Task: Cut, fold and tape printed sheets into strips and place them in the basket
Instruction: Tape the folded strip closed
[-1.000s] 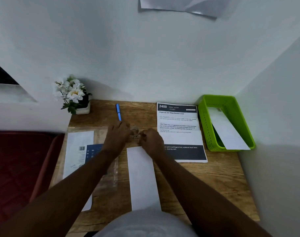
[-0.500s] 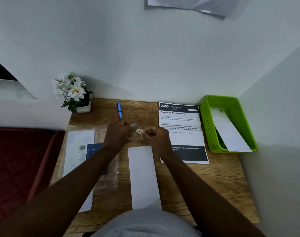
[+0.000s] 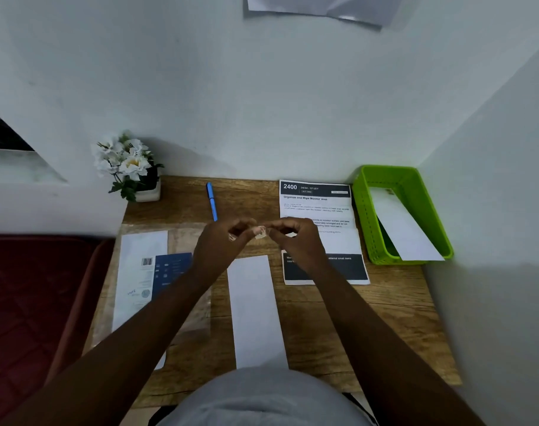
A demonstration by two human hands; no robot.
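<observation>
Both hands — left hand [image 3: 223, 244] and right hand [image 3: 296, 241] — pinch a small piece of tape [image 3: 260, 233] above the folded strip [image 3: 256, 309], not yet taped. One strip [image 3: 405, 229] lies in the basket [image 3: 366, 216]; a printed sheet [image 3: 320, 207] waits uncut.

1. Worktop [image 3: 385, 318]: wooden, grain visible, set into a corner between two pale walls.
2. Far left corner: white pot of white flowers [image 3: 130, 167], standing against the wall.
3. Far centre: blue pen [image 3: 212, 202], lying roughly lengthwise, well apart from the pot.
4. Left side: clear plastic sleeve [image 3: 188, 238] lying flat, with a white and blue printed paper [image 3: 145, 272] on it.
5. Centre: plain white folded strip [image 3: 256, 312], lengthwise, its near end at the worktop edge.
6. Right of centre: printed sheet [image 3: 316, 198] headed "2400", black band at its near end.
7. Far right: green basket [image 3: 366, 222], just beside the printed sheet, holding one white strip [image 3: 403, 229].
</observation>
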